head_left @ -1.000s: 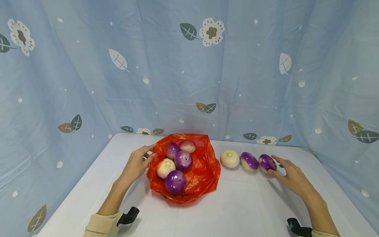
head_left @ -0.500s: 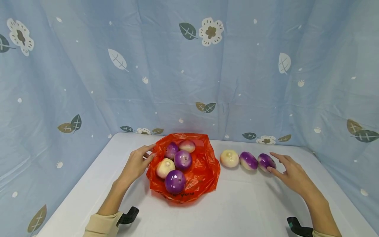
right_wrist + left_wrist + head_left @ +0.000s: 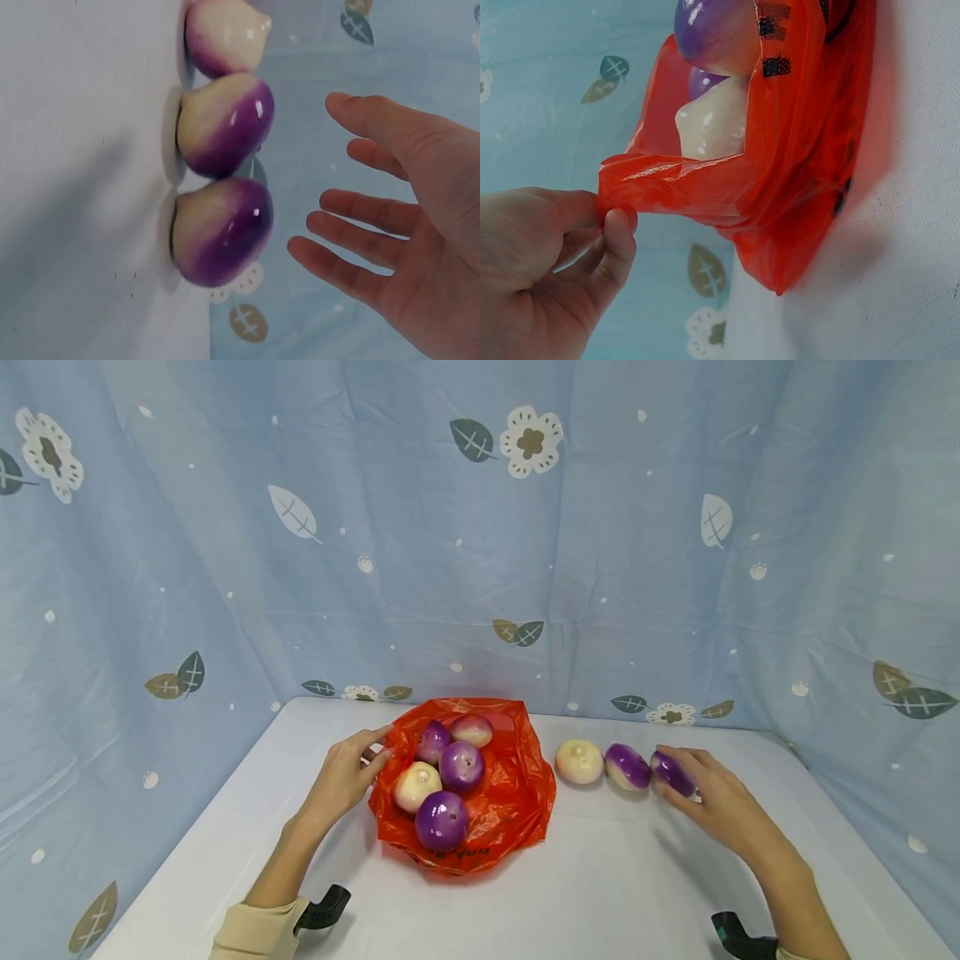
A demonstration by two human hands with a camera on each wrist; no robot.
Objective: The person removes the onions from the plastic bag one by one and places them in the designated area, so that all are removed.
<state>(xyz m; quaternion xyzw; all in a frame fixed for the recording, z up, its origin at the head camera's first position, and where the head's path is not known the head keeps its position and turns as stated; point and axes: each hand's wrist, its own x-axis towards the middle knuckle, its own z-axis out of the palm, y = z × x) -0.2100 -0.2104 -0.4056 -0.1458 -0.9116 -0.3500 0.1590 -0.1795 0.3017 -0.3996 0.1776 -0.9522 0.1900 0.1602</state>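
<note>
My left hand (image 3: pixel 343 778) pinches the left rim of a red plastic bag (image 3: pixel 510 814) between thumb and fingers, as the left wrist view (image 3: pixel 559 262) shows. Inside the open bag lie several glossy purple-and-white turnips (image 3: pixel 442 821). To its right, three more form a row: a pale-side-up turnip (image 3: pixel 579 762), a purple one (image 3: pixel 627 767) in the middle and another purple turnip (image 3: pixel 670 772) at the right end. My right hand (image 3: pixel 712 797) hovers over that end turnip and partly covers it in the head view. Its fingers (image 3: pixel 367 206) are spread, apart from the turnips, holding nothing.
The turnips and bag rest on a white table (image 3: pixel 600 885). A blue curtain (image 3: pixel 420 568) with leaf and flower prints hangs behind the table and along both sides. A black wrist device (image 3: pixel 324 907) sits at the left sleeve, another black device (image 3: pixel 742 937) at the right wrist.
My right hand has shifted left, from the right side of the end turnip to over it. The left hand keeps hold of the bag's rim, and the turnips stay put.
</note>
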